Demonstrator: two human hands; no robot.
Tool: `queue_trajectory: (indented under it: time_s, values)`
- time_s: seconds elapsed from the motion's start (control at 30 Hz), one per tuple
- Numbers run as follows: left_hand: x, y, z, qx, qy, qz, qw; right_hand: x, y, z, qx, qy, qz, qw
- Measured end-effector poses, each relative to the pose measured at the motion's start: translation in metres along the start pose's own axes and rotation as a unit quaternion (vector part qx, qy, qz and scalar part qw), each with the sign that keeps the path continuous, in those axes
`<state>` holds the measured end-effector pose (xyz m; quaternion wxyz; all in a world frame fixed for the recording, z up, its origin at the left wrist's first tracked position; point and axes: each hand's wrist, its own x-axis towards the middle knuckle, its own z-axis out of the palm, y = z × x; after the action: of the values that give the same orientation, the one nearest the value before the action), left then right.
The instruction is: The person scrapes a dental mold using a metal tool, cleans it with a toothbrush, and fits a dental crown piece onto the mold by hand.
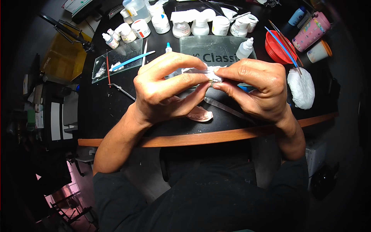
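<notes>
Both hands meet above the desk, their fingertips closed on a small white piece (215, 76). It looks like folded tissue; whether anything sits inside it I cannot tell. My left hand (160, 87) pinches it from the left side, and my right hand (261, 85) grips its right end between thumb and fingers. Below the left fingers lies a pinkish dental cast (201, 115) with tooth shapes, partly hidden. A grey metal tool with a ribbed grip (224, 108), perhaps tweezers, rests under the right hand. Behind the hands is a glass slab (216, 43).
White jars (160, 24) and bottles line the back. A smaller glass plate (116, 62) bears a blue-handled tool (133, 60). A white dropper bottle (245, 49), red bowl (276, 48) with brushes, wadded white cloth (301, 91) and pink tumbler (312, 31) stand rightward. Wooden edging (208, 137) borders the desk.
</notes>
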<state>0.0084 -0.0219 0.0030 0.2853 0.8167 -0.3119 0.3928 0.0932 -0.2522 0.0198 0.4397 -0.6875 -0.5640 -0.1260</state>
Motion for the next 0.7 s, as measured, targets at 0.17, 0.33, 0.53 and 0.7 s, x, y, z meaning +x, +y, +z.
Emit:
queue_trajectory:
  time_s: [0.17,0.33,0.53,0.7]
  values:
    - [0.0009,-0.0003,-0.0004,0.005,0.002,0.018,1.000,0.0001,-0.0003,0.0020,0.015,0.008,-0.003,1.000]
    - [0.0010,-0.0001,0.0010,0.001,0.001,0.016,1.000,-0.0009,0.0012,0.0019,0.012,0.016,-0.001,1.000]
    - [0.0026,-0.0047,0.0033,0.012,0.014,0.038,0.999,-0.0007,0.0019,0.0017,0.008,0.017,-0.001,1.000]
    - [0.0021,-0.0054,0.0019,-0.016,0.004,0.014,1.000,-0.0011,0.0016,0.0017,0.012,0.016,0.011,1.000]
